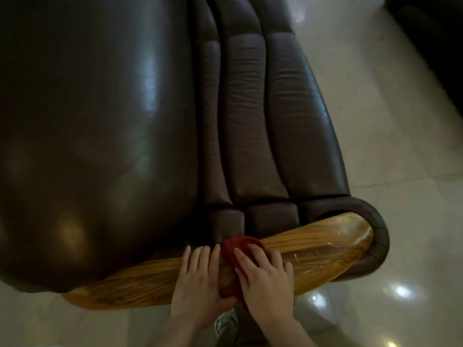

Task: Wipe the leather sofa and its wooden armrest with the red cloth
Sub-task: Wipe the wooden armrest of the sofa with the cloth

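Both hands lay across the middle of the armrest's length. Beyond them spread the dark brown leather sofa [100, 121], glossy and rounded, with three padded, creased ribs along its right edge. The wooden armrest [313, 249] was a long, grained, scratched plank, bare toward both ends. The left hand [200, 279] rested flat, fingers straight. The right hand [265, 279] pressed the bunched red cloth [233, 249] under straight, spread fingers, cloth showing past the fingertips.

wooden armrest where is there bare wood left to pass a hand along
Bare wooden armrest runs from the right hand to its rounded leather-wrapped end, and from the left hand toward the big leather cushion. The middle is crowded: both hands and the red cloth.
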